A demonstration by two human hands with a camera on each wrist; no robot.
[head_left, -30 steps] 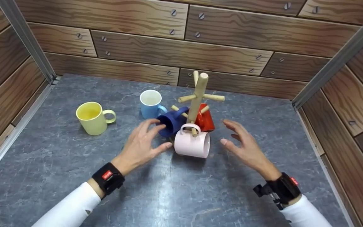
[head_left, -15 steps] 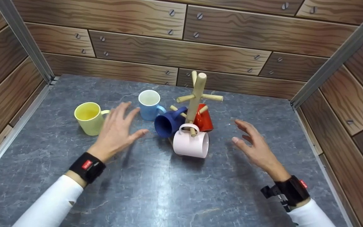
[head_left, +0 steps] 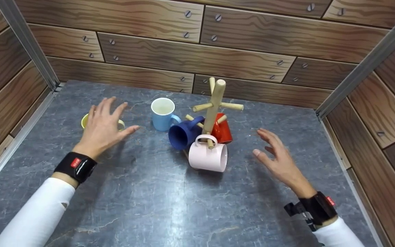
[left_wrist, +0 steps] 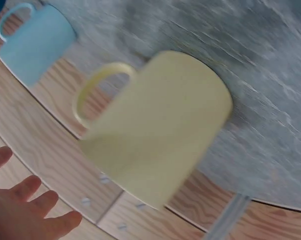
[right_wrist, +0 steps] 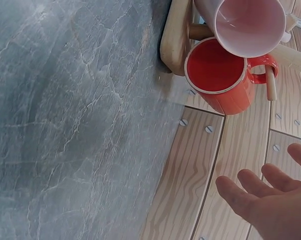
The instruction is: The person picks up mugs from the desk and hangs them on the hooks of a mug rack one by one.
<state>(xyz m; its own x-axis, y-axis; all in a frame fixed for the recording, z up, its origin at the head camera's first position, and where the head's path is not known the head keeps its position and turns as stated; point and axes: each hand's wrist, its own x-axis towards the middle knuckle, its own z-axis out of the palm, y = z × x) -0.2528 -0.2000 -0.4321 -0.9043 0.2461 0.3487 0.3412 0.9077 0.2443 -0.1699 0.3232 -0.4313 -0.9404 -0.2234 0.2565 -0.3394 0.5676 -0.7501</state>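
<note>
My left hand (head_left: 101,130) hovers over the yellow mug (left_wrist: 160,125) with fingers spread, covering most of it in the head view. In the left wrist view the mug stands upright on the table, its handle apart from the fingers. My right hand (head_left: 279,161) is held in the air right of the wooden mug tree (head_left: 214,106), fingers loosely bent, nothing in them. On the tree's lower pegs hang a pink mug (head_left: 207,159), a dark blue mug (head_left: 179,136) and a red mug (head_left: 225,129). Its upper pegs carry no mugs.
A light blue mug (head_left: 162,120) stands upright left of the tree, behind the dark blue one. Wood-patterned panels (head_left: 142,48) close off the back and both sides of the grey marbled table (head_left: 142,212).
My left hand has moved left from beside the dark blue mug to over the yellow mug. My right hand has drawn slightly right, away from the tree. The mugs stay put.
</note>
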